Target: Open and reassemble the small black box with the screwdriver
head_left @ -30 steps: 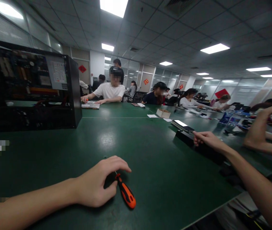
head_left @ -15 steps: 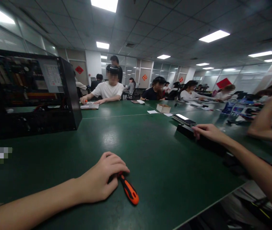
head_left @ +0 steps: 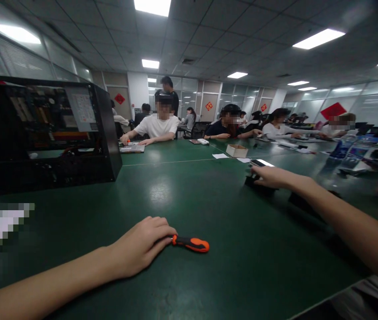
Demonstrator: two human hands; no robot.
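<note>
While the left hand [head_left: 142, 249] lies palm-down on the green table [head_left: 208, 209], its fingers curl loosely over the shaft end of an orange-and-black screwdriver [head_left: 190, 243], touching it without a full grasp. The tool lies flat near the front edge of the table, handle pointing to the right and clear of the hand. The right hand [head_left: 270, 176] is stretched well out to the right and rests, fingers together, on a small black stand [head_left: 258, 186] that carries a phone [head_left: 261, 162]; whether it grips the stand cannot be told from here.

In my judgement the step in hand is the taking up of the screwdriver. The next move calls for the fingers to slide along to the handle and close round it properly, since the present contact is only on the thin end.

An open black computer case [head_left: 52, 133] stands at the left rear of the table, well apart from the tool, with bare table surface between. A small cardboard box [head_left: 236, 150] and papers sit further back. Other people are seated along the far side, their hands at their own places. Nothing lies between the left hand and the case; the right arm, however, is committed elsewhere.
</note>
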